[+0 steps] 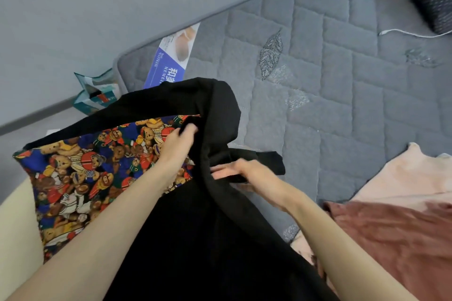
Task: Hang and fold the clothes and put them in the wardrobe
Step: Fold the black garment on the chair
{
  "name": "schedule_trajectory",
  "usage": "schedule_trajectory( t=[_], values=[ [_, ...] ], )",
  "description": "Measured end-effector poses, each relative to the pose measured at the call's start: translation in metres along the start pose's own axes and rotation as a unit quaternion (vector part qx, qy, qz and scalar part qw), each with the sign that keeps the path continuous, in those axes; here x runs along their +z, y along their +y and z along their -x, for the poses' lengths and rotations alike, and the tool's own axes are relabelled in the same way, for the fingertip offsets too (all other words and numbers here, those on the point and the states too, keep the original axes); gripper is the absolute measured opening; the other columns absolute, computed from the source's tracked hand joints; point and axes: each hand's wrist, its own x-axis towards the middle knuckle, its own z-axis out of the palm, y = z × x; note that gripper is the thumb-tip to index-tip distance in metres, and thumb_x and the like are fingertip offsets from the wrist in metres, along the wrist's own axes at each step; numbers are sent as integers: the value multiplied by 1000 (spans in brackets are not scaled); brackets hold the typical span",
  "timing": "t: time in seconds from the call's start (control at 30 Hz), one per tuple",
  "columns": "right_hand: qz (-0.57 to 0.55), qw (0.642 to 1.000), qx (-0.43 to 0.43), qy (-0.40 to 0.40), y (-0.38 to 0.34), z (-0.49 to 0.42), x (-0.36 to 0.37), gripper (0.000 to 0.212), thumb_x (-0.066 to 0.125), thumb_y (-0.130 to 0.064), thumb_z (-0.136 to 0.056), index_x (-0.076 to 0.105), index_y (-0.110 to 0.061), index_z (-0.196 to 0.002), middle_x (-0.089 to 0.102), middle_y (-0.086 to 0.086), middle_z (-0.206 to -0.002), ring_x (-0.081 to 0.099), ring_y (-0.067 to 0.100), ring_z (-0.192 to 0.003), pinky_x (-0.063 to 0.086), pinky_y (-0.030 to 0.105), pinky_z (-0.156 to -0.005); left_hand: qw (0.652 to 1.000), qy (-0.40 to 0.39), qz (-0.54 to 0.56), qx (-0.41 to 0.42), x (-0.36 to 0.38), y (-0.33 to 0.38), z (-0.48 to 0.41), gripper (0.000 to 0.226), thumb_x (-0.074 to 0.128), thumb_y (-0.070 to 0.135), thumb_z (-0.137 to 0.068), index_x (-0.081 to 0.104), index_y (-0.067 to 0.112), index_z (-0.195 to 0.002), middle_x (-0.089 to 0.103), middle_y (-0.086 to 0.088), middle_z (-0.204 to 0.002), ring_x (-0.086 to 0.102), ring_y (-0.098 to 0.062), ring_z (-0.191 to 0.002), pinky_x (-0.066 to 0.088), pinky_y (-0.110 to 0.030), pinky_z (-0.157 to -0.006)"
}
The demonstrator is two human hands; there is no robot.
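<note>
Head view looks down on a black garment point(210, 239) with a bear-print panel point(97, 171), held up in front of the person over the near edge of a grey quilted mattress point(330, 110). The left hand point(179, 140) has its fingers curled round a bunched fold of the black cloth at the top of the print, while the right hand point(236, 171) pinches another fold just beside it, fingers nearly straight over the cloth and what looks like the thumb beneath. The likely trouble is the bunching: the fabric is twisted between the two hands, so folding it as it hangs would probably set creases or a crooked fold. The loose lower part could also drag over the rust-red garment point(391, 247) and pink garment point(415, 178) lying near on the right and pull them out of place. Open mattress lies ahead and to the right for spreading it flat; a wall point(97, 7) and teal bag point(97, 95) close off the left side, and a white cable point(411, 34) lies at the far end
</note>
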Motion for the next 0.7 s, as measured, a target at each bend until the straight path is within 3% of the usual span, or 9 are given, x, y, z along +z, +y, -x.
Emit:
schedule_trajectory(
  t=[0.07,0.1,0.2,0.33,0.4,0.47,0.53,0.63,0.7],
  values=[
    [95,995,-37,-11,7,-3,8,39,39,-2,-96,69,-15,-116,58,-10,-133,47,-2,-126,32,18,-110,996,-29,83,1,0,3,3,62,59,68,-72,60,29,-120,61,12,-117,55,-9,-110,43,-31,-97],
    [107,993,-43,-23,11,-4,12,43,38,6,-92,66,-15,-118,55,-7,-136,44,-1,-129,30,19,-111,997,-35,65,36,-1,2,6,76,64,75,-62,55,33,-124,57,19,-119,53,0,-109,42,-23,-95],
    [31,999,-27,-11,19,-5,12,45,33,12,-87,65,-9,-109,63,1,-127,54,-3,-116,41,9,-94,988,32,-89,123,-3,-16,9,63,76,60,-64,53,41,-118,54,33,-102,52,12,-95,36,-5,-76],
    [-57,983,113,132,32,-9,-8,28,40,-8,-94,65,-15,-83,73,7,-103,61,12,-79,51,23,-73,996,71,-8,49,-12,-22,4,51,65,43,-86,55,17,-129,57,10,-109,54,-15,-108,40,-25,-87],
    [-51,970,213,108,44,-7,-17,25,45,-27,-99,65,-16,-90,70,1,-98,57,15,-78,51,27,-70,998,55,8,35,-12,-22,5,53,61,43,-89,51,14,-133,56,7,-115,51,-12,-104,39,-25,-87],
    [-99,951,266,123,54,-10,-22,38,52,-50,-93,62,-15,-103,64,2,-99,57,19,-83,53,31,-66,998,60,15,34,-10,-24,6,55,58,43,-91,48,13,-136,55,6,-120,51,-13,-109,38,-25,-89],
    [-161,934,255,193,58,-19,-22,49,60,-56,-86,58,-15,-113,61,5,-103,55,19,-84,51,31,-65,997,71,15,30,-8,-24,8,57,54,45,-93,44,13,-139,53,3,-131,49,-19,-122,39,-28,-99],
    [-298,903,180,251,51,-28,-18,34,63,-33,-91,57,-10,-116,63,7,-99,59,20,-83,51,32,-72,996,85,10,24,-6,-22,10,62,48,48,-94,38,11,-144,48,-3,-141,44,-23,-130,35,-35,-109],
    [-350,886,105,285,38,-29,-21,25,55,-19,-97,53,-11,-121,64,10,-109,63,26,-95,52,37,-83,996,87,5,12,-4,-19,14,67,45,50,-95,32,9,-147,42,-5,-146,40,-24,-134,32,-36,-112]
  ],
)
